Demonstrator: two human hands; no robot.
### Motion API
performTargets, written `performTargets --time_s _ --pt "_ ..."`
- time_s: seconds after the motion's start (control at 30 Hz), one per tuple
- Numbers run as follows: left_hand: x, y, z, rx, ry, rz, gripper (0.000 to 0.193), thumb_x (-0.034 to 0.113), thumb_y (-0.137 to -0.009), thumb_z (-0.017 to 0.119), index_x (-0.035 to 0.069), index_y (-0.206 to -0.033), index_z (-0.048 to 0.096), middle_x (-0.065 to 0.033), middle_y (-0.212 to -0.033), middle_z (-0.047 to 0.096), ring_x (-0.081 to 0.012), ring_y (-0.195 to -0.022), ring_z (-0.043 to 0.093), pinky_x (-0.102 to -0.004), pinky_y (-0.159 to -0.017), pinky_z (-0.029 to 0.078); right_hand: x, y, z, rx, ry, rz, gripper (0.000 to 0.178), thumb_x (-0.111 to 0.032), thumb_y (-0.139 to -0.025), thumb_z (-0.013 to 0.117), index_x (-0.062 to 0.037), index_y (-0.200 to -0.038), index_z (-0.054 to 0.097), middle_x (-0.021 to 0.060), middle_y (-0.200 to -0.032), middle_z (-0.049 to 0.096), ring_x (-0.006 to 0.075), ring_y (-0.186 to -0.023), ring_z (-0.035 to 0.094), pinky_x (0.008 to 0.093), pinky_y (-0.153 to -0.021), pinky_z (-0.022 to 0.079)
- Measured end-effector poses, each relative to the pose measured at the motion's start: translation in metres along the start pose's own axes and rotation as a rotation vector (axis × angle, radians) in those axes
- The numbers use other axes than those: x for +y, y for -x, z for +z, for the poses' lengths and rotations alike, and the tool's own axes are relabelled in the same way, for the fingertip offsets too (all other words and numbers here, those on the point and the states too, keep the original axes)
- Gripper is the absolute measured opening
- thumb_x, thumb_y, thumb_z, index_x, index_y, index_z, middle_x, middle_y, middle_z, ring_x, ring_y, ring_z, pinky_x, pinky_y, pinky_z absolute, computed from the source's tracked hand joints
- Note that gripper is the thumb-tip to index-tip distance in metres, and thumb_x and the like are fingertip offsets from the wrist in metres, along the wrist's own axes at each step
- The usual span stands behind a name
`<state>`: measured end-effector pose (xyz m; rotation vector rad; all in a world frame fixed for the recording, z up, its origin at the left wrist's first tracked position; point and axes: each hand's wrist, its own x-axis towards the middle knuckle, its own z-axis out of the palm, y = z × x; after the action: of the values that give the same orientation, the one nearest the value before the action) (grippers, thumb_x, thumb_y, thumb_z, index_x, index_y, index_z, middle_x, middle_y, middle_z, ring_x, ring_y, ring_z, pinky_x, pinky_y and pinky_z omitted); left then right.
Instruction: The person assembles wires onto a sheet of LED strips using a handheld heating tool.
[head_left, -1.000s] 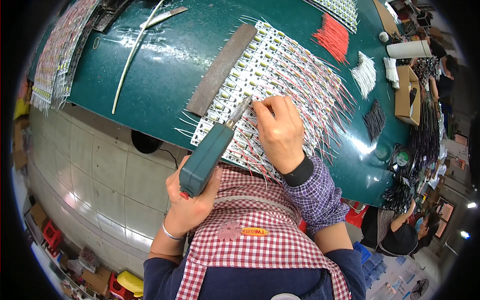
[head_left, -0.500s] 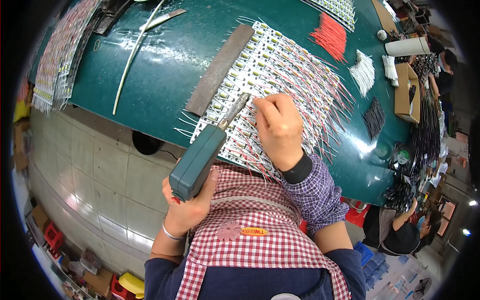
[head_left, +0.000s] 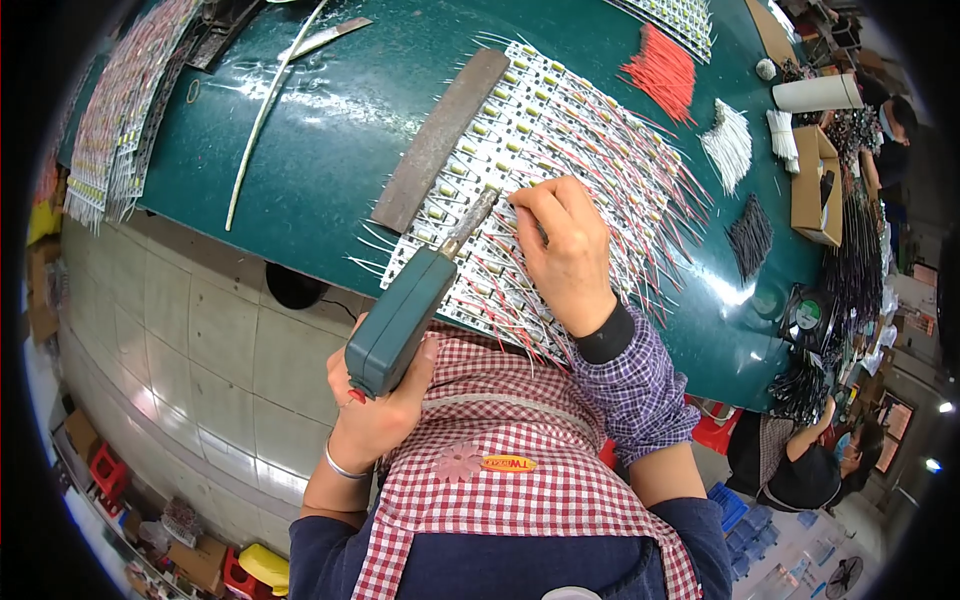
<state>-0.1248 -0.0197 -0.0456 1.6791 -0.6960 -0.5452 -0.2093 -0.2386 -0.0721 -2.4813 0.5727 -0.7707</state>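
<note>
My left hand [head_left: 385, 415] is wrapped round the handle of a dark green soldering gun [head_left: 400, 325]. Its metal tip touches or hovers just above a sheet of white circuit boards [head_left: 455, 190] bearing yellow components and many red and white wires. Over the middle of this sheet, my right hand [head_left: 568, 245] pinches with thumb and forefinger close to the tip. What sits between those fingertips is too small to make out. A flat brown metal bar [head_left: 440, 140] lies along the sheet's left side.
Bundles of red wires [head_left: 660, 75], white wires [head_left: 727, 147] and black wires [head_left: 750, 237] lie on the green table [head_left: 300, 190] to the right. A cardboard box [head_left: 815, 190] stands beyond them. More wired boards [head_left: 120, 130] are stacked at the left. Other people work at far right.
The soldering gun has shifted slightly to the right. My right hand has turned a little and its fingertips sit slightly farther from the tip.
</note>
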Motion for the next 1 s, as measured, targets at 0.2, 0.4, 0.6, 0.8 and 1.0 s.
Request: performTargets --time_s 0.2,0.4,0.6,0.8,1.0 --pt "0.002 -0.003 0.002 -0.035 -0.037 0.006 0.014 -0.004 -0.083 0.073 -0.004 -0.096 0.067 -0.0095 -0.087 0.066 -0.0157 -0.069 0.064 -0.0285 -0.061 0.049 0.001 0.001 0.000 -0.010 0.001 0.002 0.020 0.008 -0.077 0.070 -0.0019 -0.093 0.066 0.0113 -0.087 0.056 0.0297 -0.081 0.059 0.0401 -0.069 0.049" --pt "0.006 -0.004 0.001 -0.075 -0.152 0.073 0.014 -0.005 -0.083 0.072 -0.004 -0.096 0.067 -0.0106 -0.086 0.064 -0.0192 -0.067 0.063 -0.0302 -0.060 0.049 -0.002 0.000 0.000 -0.015 0.006 0.002 0.020 0.008 -0.077 0.070 -0.0021 -0.093 0.065 0.0112 -0.087 0.056 0.0294 -0.082 0.058 0.0399 -0.069 0.049" --pt "0.009 -0.003 0.002 -0.069 -0.175 0.078 0.012 -0.004 -0.083 0.073 -0.003 -0.094 0.068 -0.0113 -0.086 0.065 -0.0209 -0.067 0.064 -0.0310 -0.060 0.049 -0.001 0.001 0.000 -0.012 0.002 -0.004 0.020 0.009 -0.077 0.069 -0.0021 -0.093 0.065 0.0112 -0.087 0.055 0.0294 -0.082 0.058 0.0399 -0.069 0.049" --pt "0.003 0.008 0.004 0.039 -0.107 -0.001 0.010 0.000 -0.083 0.075 0.000 -0.092 0.072 -0.0096 -0.087 0.070 -0.0223 -0.070 0.068 -0.0323 -0.061 0.051 0.000 0.000 0.001 -0.016 -0.014 0.011 0.019 0.009 -0.078 0.068 -0.0018 -0.092 0.065 0.0111 -0.086 0.055 0.0293 -0.082 0.058 0.0399 -0.070 0.049" --pt "-0.001 0.010 0.004 0.035 -0.282 0.106 0.011 0.002 -0.081 0.077 0.002 -0.092 0.075 -0.0068 -0.087 0.070 -0.0211 -0.068 0.067 -0.0320 -0.064 0.049 -0.001 0.000 0.001 -0.014 -0.039 0.029 0.017 0.009 -0.078 0.068 -0.0018 -0.092 0.066 0.0111 -0.086 0.055 0.0292 -0.082 0.058 0.0400 -0.070 0.049"
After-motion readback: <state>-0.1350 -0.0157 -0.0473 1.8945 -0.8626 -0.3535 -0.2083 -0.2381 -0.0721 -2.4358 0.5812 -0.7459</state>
